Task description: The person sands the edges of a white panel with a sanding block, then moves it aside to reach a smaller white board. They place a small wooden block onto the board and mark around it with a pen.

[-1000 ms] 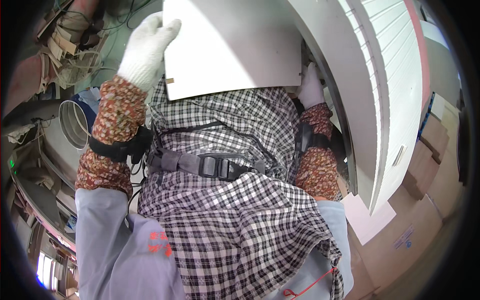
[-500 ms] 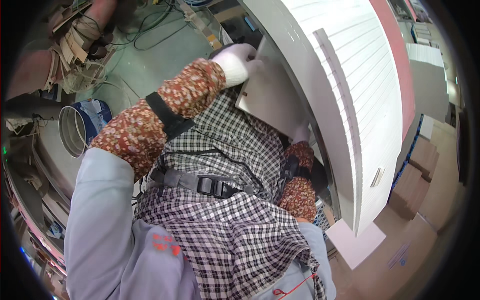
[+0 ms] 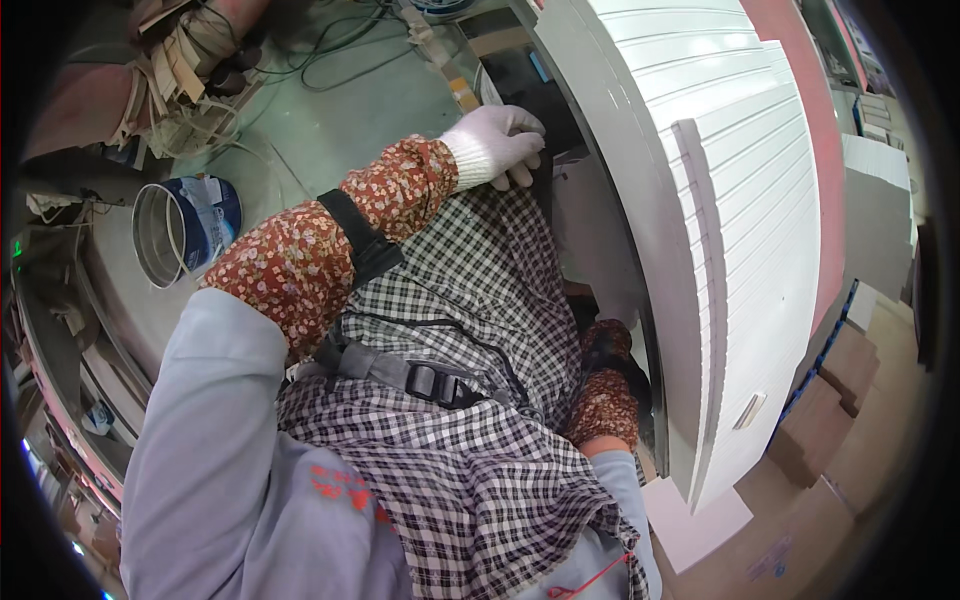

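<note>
My left hand point(image 3: 497, 148), in a white knit glove, hovers over my checked apron point(image 3: 450, 270). Its fingers are bent but apart, and nothing is between them. To its right, a pale flat panel point(image 3: 595, 225) lies partly beneath the edge of a large white machine or bench. My right forearm point(image 3: 603, 395), in a flowered sleeve with a black strap, reaches up toward that panel. The right hand itself is hidden in the shadow by the edge, so its fingers and any grip do not show.
White grooved boards point(image 3: 740, 200) cover the surface on the right. A blue and white bucket point(image 3: 205, 215) stands at the left, near cables point(image 3: 340, 50) on the floor. Stacked brown boards point(image 3: 825, 420) and a white sheet point(image 3: 695, 520) are at the lower right.
The pale panel has left my left hand and shifted right, further under the white edge. My left hand has opened. The view has also shifted slightly.
</note>
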